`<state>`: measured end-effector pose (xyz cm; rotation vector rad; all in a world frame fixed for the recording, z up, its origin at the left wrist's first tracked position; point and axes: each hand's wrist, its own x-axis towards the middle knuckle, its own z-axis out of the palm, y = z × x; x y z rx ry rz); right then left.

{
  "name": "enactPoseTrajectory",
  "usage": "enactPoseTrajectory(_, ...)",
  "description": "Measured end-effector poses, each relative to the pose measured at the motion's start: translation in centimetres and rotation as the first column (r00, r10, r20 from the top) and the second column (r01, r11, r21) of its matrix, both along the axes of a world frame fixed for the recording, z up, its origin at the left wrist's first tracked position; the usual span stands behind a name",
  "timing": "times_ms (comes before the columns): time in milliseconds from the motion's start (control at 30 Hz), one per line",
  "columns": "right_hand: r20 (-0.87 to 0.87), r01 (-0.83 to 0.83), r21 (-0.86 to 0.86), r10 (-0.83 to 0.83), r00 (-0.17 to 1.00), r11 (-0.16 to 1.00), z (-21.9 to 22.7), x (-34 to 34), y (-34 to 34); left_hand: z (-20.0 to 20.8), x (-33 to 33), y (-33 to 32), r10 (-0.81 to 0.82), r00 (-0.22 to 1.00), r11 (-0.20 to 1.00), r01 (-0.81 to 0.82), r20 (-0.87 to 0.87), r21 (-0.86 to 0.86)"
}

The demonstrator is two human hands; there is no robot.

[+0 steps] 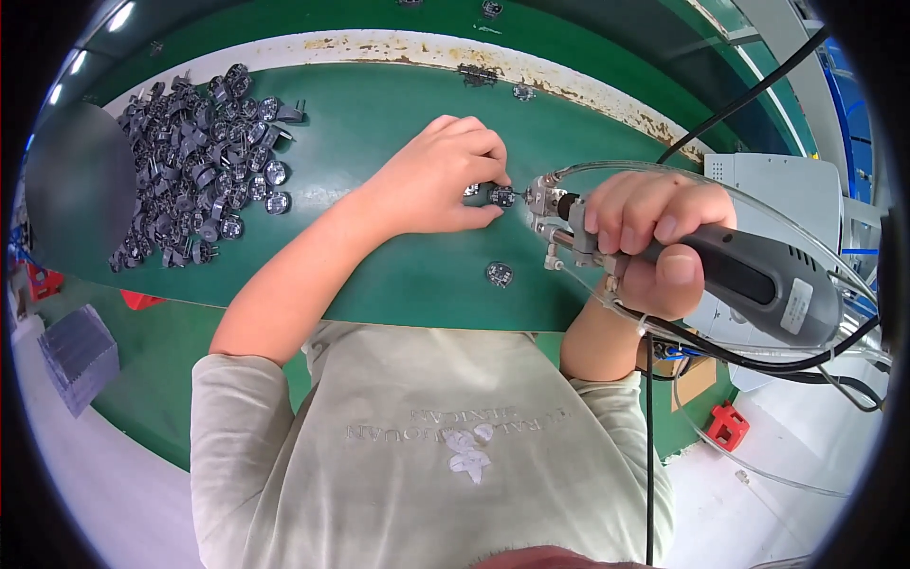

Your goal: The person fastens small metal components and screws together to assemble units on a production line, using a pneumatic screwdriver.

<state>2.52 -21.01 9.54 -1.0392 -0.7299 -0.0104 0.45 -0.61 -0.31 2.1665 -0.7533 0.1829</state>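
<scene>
Left fingers (488, 180) pinch a small part (501, 197) (grey), right hand (649, 242) grips the driver (749, 280).

1 small dark plug part (501, 197), metal glinting, lies on the green bench, pinched at fingertips, touching the metal nose of 1 grey powered screwdriver (749, 280) held near-horizontal, clear tube and black cable attached.

the flat table (379, 275) is deep green, its far edge a cream strip blotched with rust brown. the heap of small moulded plastic parts (190, 171) is dark grey with silvery glints. the handheld power tool (749, 280) is charcoal grey, its label pale.
</scene>
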Motion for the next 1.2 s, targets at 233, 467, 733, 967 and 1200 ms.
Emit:
enactPoseTrajectory(233, 0.005, -0.016, 0.000, 0.016, 1.000, 1.000, 0.1, 0.0, 0.1, -0.2, 0.0, 0.1, -0.002, 1.000, 1.000, 0.002, 0.020, 0.004)
enactPoseTrajectory(467, 0.021, -0.034, -0.004, 0.034, 0.999, 0.999, -0.1, 0.1, 0.1, -0.2, -0.1, 0.1, -0.006, 1.000, 1.000, 0.006, 0.011, 0.009)
enactPoseTrajectory(733, 0.122, -0.037, -0.164, 0.058, 0.991, 0.986, -0.1, 0.4, 0.0, -0.2, 0.3, 0.1, -0.008, 1.000, 1.000, 0.008, 0.001, 0.011)
enactPoseTrajectory(967, 0.189, 0.009, -0.195, 0.029, 0.982, 0.981, -0.8, 0.6, 1.4, -0.1, 0.3, 0.2, -0.038, 0.999, 0.999, 0.037, 0.021, 0.024)
enactPoseTrajectory(1200, 0.067, -0.038, 0.010, 0.037, 0.997, 0.999, 1.1, -0.7, -0.8, -0.1, -0.1, 0.2, -0.023, 1.000, 1.000, 0.023, -0.013, -0.004)
